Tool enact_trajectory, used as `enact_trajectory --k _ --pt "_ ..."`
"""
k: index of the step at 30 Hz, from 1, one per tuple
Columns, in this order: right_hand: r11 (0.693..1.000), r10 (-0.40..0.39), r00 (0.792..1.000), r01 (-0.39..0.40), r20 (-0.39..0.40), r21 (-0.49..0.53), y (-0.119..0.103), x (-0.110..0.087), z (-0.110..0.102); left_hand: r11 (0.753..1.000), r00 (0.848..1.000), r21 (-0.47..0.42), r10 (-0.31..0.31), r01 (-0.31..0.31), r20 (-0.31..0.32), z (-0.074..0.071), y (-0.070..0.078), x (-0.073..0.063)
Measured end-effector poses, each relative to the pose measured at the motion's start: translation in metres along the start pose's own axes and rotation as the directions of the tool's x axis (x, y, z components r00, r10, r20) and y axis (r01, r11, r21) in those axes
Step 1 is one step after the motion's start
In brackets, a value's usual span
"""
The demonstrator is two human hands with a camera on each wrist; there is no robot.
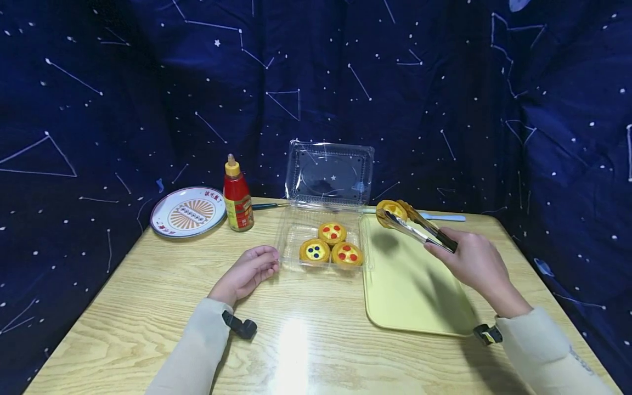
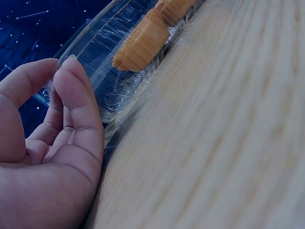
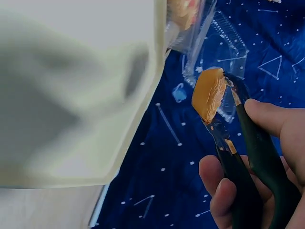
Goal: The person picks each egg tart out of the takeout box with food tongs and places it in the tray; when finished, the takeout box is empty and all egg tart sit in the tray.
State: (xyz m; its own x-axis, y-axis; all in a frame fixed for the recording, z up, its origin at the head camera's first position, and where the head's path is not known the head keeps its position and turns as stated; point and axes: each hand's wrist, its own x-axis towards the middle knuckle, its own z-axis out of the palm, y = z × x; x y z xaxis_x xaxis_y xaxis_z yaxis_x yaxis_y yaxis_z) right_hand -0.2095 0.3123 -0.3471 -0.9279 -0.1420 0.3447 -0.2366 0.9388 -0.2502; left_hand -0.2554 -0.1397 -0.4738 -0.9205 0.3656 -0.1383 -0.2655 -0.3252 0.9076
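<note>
Fingers of the right hand (image 1: 471,262) curl round tongs (image 1: 418,235) clasping a tart (image 1: 393,208).
It hangs above the far left of the tray (image 1: 412,296); the left hand (image 1: 250,272) pinches the clear box (image 1: 296,224) holding three tarts (image 1: 346,254).

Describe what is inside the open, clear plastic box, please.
Two round golden tarts with red dots and one round golden tart with blue dots. What lies directly beneath them is hidden.

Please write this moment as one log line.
left hand: pinches clear box; right hand: holds tongs gripping tart; box: open, three tarts inside
</note>
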Motion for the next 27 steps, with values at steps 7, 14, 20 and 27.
enact_trajectory --k 7,14,20,27 --pt "0.998 0.056 0.996 -0.056 0.07 -0.006 0.018 0.001 0.014 1.0 1.0 -0.004 0.006 -0.006 0.012 -0.001 0.0 0.0" --pt "0.996 0.086 0.987 -0.085 0.137 -0.01 0.027 0.004 0.032 1.0 1.0 -0.009 0.0 0.0 0.0 -0.002 -0.001 0.0" --pt "0.994 0.109 0.974 -0.109 0.201 -0.008 0.024 0.008 0.042 1.0 1.0 -0.015 0.0 0.0 0.005 -0.002 -0.001 -0.001" --pt "0.994 0.11 0.973 -0.109 0.205 -0.016 0.022 0.011 0.049 1.0 1.0 -0.014 -0.001 0.001 0.014 -0.004 -0.001 0.0"
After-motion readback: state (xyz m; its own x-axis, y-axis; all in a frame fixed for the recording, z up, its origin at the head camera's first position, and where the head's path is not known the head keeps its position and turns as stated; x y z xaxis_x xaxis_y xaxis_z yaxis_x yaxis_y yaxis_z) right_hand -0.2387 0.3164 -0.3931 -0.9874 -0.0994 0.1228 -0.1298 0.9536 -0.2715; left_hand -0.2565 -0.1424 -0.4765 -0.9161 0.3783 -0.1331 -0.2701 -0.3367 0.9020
